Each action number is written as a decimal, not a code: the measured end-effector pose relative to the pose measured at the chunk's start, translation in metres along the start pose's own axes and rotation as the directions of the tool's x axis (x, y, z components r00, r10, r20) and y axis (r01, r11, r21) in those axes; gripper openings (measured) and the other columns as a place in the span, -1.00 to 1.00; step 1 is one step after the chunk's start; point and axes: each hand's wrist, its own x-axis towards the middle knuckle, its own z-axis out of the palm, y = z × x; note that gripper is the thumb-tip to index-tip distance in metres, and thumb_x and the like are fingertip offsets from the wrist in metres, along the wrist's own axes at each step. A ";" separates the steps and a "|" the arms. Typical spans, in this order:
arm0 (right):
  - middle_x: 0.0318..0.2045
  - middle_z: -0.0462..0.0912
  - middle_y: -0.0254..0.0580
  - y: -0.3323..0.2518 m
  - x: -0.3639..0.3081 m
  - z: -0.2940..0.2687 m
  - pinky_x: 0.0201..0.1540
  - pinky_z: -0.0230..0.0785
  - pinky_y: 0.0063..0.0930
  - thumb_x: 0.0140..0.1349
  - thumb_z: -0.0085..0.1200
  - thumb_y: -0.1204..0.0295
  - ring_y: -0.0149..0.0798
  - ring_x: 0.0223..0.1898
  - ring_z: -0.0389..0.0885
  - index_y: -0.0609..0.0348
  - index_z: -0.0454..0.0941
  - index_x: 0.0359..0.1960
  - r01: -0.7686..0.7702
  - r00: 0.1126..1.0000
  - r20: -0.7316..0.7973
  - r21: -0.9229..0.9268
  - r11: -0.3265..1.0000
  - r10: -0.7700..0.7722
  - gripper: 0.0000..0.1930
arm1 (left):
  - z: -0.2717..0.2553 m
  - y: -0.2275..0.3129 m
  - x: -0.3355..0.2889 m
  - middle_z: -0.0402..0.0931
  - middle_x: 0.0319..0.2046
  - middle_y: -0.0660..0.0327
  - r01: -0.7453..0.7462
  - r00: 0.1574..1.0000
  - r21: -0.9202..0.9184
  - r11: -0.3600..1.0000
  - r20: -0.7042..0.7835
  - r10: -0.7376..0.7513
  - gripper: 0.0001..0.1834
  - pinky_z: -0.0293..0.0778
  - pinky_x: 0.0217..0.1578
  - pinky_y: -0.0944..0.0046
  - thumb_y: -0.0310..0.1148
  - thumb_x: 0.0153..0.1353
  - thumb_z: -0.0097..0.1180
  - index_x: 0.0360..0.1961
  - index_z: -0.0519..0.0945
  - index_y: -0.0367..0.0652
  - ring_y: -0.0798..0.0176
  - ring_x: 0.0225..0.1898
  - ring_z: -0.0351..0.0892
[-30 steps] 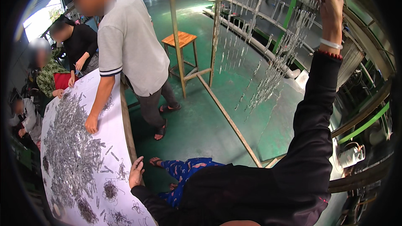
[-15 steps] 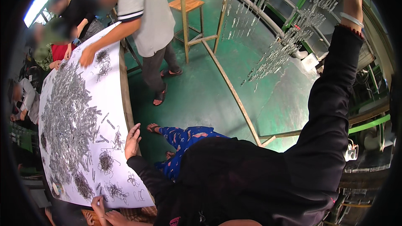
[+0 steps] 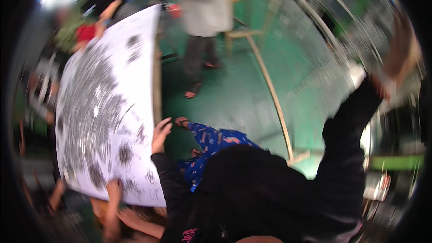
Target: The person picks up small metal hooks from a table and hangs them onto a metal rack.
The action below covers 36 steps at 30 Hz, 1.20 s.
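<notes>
Left hand (image 3: 160,137): loosely open beside the desk (image 3: 143,69) edge, nothing visible inside, perhaps for balance.
Right hand (image 3: 403,47): raised near blurred hanging strands (image 3: 369,38); whether it grasps anything cannot be told.
Grey slender pieces (image 3: 85,108): heaped across the desk, presumably within several people's reach.
Dark wire clump (image 3: 125,154): set apart, likely against mixing.
Obstacles: a grey-shirted co-worker (image 3: 209,11) beside the desk; a long bar (image 3: 270,87) spanning the green floor (image 3: 220,108).

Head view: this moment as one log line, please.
left hand: by edge of white tabletop | right hand: raised, blurred, grip unclear | on tabletop: spread of grey pieces, dark clumps
</notes>
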 end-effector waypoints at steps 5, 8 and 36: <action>-0.14 0.51 0.04 0.001 -0.136 0.043 -0.15 0.44 -0.48 0.22 -0.03 0.57 -0.22 -0.20 0.51 0.53 0.41 -0.05 -0.360 0.929 0.173 0.208 0.909 0.328 -0.70 | 0.067 0.023 -0.023 0.54 -0.29 0.05 -0.323 0.911 0.358 0.876 0.368 0.185 -0.62 0.42 -0.20 0.26 -0.15 0.16 0.09 -0.17 0.55 -0.27 0.17 -0.23 0.53; -0.32 0.50 -0.11 0.002 -0.206 0.080 -0.45 0.20 -0.61 0.22 -0.05 0.60 -0.39 -0.42 0.37 0.48 0.45 -0.13 -0.648 0.689 0.618 0.289 0.705 0.379 -0.78 | 0.082 0.032 -0.051 0.51 -0.53 0.08 -0.245 0.962 0.422 0.873 0.216 0.166 -0.56 0.36 -0.44 0.19 -0.06 0.08 0.18 -0.45 0.49 -0.32 0.16 -0.50 0.48; -0.94 0.20 -0.36 -0.051 -0.277 0.155 -0.09 0.02 -0.15 0.10 -0.09 0.42 -0.42 -0.76 0.17 0.03 0.24 -0.82 -0.912 0.348 0.932 0.311 -0.268 -0.101 -0.67 | -0.131 -0.009 -0.034 0.52 -0.32 0.28 0.246 0.785 0.879 0.408 -0.428 0.449 -0.89 0.39 -0.10 0.22 -0.45 -0.03 0.10 -0.46 0.66 -0.06 0.15 -0.14 0.41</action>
